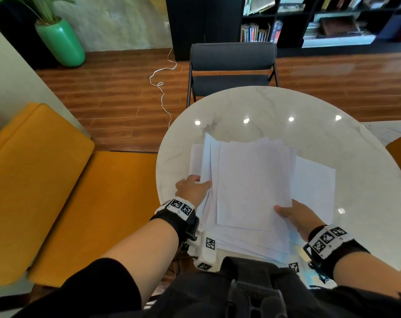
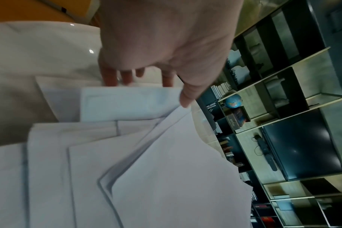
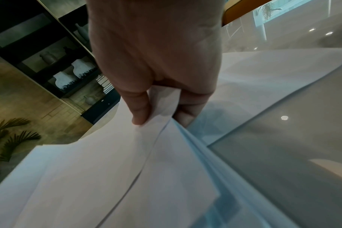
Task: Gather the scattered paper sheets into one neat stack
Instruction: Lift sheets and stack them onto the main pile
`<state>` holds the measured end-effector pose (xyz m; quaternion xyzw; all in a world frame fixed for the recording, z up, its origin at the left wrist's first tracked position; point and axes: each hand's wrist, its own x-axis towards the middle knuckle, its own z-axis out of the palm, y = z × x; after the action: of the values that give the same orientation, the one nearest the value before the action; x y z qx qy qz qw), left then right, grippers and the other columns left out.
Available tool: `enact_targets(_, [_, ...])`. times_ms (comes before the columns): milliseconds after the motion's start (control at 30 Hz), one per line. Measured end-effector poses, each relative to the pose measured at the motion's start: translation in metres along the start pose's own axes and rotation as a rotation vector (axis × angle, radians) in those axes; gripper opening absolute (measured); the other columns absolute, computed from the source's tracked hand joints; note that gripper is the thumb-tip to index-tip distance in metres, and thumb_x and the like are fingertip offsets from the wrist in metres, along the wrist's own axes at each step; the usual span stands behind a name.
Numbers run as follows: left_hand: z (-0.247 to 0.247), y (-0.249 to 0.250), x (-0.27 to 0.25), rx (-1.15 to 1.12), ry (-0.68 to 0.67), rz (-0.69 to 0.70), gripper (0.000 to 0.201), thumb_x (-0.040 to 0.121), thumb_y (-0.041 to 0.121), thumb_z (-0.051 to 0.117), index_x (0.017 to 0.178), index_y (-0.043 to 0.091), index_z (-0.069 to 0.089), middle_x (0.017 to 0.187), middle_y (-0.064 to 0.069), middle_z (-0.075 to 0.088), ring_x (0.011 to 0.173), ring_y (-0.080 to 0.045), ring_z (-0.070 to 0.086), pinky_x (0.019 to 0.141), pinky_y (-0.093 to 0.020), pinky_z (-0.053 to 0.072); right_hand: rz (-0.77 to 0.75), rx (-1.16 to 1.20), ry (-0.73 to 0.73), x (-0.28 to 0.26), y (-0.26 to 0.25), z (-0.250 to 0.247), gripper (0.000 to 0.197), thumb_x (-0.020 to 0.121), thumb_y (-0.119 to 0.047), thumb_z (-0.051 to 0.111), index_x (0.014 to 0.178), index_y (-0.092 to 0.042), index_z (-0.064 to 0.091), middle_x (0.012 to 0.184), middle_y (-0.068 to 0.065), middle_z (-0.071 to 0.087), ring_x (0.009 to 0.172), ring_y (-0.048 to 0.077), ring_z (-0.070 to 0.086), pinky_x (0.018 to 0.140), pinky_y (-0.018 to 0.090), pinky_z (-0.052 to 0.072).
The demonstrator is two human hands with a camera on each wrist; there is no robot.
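- Paper sheets (image 1: 252, 184), head view: a loose, fanned bundle lies on the round marble table (image 1: 309, 115) near the person's edge, long side running away from the body, corners splayed at the far end. The left hand (image 1: 191, 189) is at the bundle's left edge, thumb on top; the right hand (image 1: 295, 216) is at the near right corner, thumb over the top sheet. One sheet (image 1: 314, 187) lies flat to the right, partly under the bundle, and another pokes out on the left beyond the left hand. The right hand is nearer the flat right-hand sheet.
- Left wrist view: paper sheets (image 2: 127, 162) spread in offset layers below the left hand (image 2: 166, 38). The fingers (image 2: 111, 77) reach down behind the far edge of a lower sheet, fairly straight, while the thumb lies against the upper bundle's corner. Whether they truly grip, I cannot tell.
- Right wrist view: the right hand (image 3: 156, 54) pinches the paper sheets (image 3: 111, 169) firmly, thumb on top and fingers curled beneath. The bundle is raised off the table (image 3: 283, 162) on this side, its edges uneven, so squaring probably comes next.
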<state>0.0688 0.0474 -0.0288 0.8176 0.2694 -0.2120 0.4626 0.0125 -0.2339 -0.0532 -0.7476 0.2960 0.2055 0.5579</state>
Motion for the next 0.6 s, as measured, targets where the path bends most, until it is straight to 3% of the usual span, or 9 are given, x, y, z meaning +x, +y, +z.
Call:
enact_targets(67, [-0.003, 0.000, 0.002, -0.013, 0.059, -0.081, 0.058, 0.079, 0.044, 0.062, 0.132, 0.026, 0.049, 0.139, -0.011, 0.034, 0.111, -0.030, 0.054, 0.097, -0.038, 0.050, -0.008, -0.001, -0.011, 0.000, 0.000, -0.001, 0.040, 0.090, -0.019, 0.064, 0.126, -0.006, 0.055, 0.118, 0.014, 0.064, 0.111, 0.035, 0.058, 0.091, 0.040, 0.041])
enact_targets(167, [-0.007, -0.001, 0.005, -0.125, 0.054, -0.135, 0.062, 0.084, 0.034, 0.064, 0.139, 0.019, 0.042, 0.140, -0.015, 0.036, 0.105, -0.029, 0.053, 0.086, -0.031, 0.047, -0.013, -0.011, -0.013, -0.002, 0.000, -0.001, 0.039, 0.090, -0.020, 0.064, 0.126, -0.006, 0.055, 0.118, 0.014, 0.065, 0.110, 0.035, 0.059, 0.090, 0.040, 0.042])
enact_targets(233, [-0.008, -0.003, 0.008, -0.217, -0.017, -0.146, 0.070, 0.085, 0.029, 0.065, 0.145, 0.011, 0.034, 0.139, -0.017, 0.046, 0.118, -0.033, 0.054, 0.096, -0.036, 0.048, -0.010, -0.022, -0.012, -0.001, 0.000, -0.001, 0.040, 0.090, -0.021, 0.064, 0.125, -0.005, 0.056, 0.117, 0.015, 0.065, 0.109, 0.035, 0.060, 0.095, 0.043, 0.044])
enact_targets(300, [-0.005, -0.005, 0.007, -0.236, -0.125, -0.156, 0.068, 0.086, 0.029, 0.066, 0.143, 0.003, 0.039, 0.135, -0.019, 0.054, 0.121, -0.036, 0.054, 0.102, -0.047, 0.047, -0.007, -0.024, -0.012, -0.003, -0.001, -0.001, 0.040, 0.089, -0.022, 0.065, 0.125, -0.006, 0.056, 0.117, 0.015, 0.066, 0.109, 0.035, 0.060, 0.096, 0.045, 0.044])
enact_targets(467, [-0.001, -0.016, 0.006, -0.060, -0.218, -0.042, 0.061, 0.089, 0.034, 0.060, 0.139, 0.002, 0.045, 0.139, -0.016, 0.053, 0.125, -0.034, 0.052, 0.107, -0.045, 0.043, 0.004, -0.015, -0.015, -0.003, -0.002, -0.002, 0.040, 0.089, -0.021, 0.065, 0.125, -0.006, 0.055, 0.119, 0.014, 0.064, 0.111, 0.035, 0.058, 0.093, 0.043, 0.043])
enact_targets(533, [-0.008, -0.016, 0.004, -0.033, -0.158, 0.018, 0.059, 0.088, 0.031, 0.063, 0.137, 0.003, 0.046, 0.138, -0.015, 0.055, 0.123, -0.033, 0.054, 0.105, -0.043, 0.045, 0.007, -0.023, -0.006, -0.004, -0.003, -0.001, 0.041, 0.089, -0.021, 0.065, 0.126, -0.006, 0.056, 0.119, 0.015, 0.065, 0.110, 0.036, 0.059, 0.100, 0.048, 0.044])
enact_targets(600, [-0.018, -0.013, 0.003, -0.007, -0.032, 0.100, 0.046, 0.089, 0.025, 0.062, 0.129, 0.004, 0.051, 0.127, -0.014, 0.061, 0.115, -0.032, 0.058, 0.095, -0.036, 0.049, 0.001, -0.036, 0.001, -0.004, -0.003, -0.001, 0.045, 0.088, -0.024, 0.066, 0.127, -0.006, 0.055, 0.120, 0.014, 0.065, 0.111, 0.036, 0.059, 0.103, 0.052, 0.043])
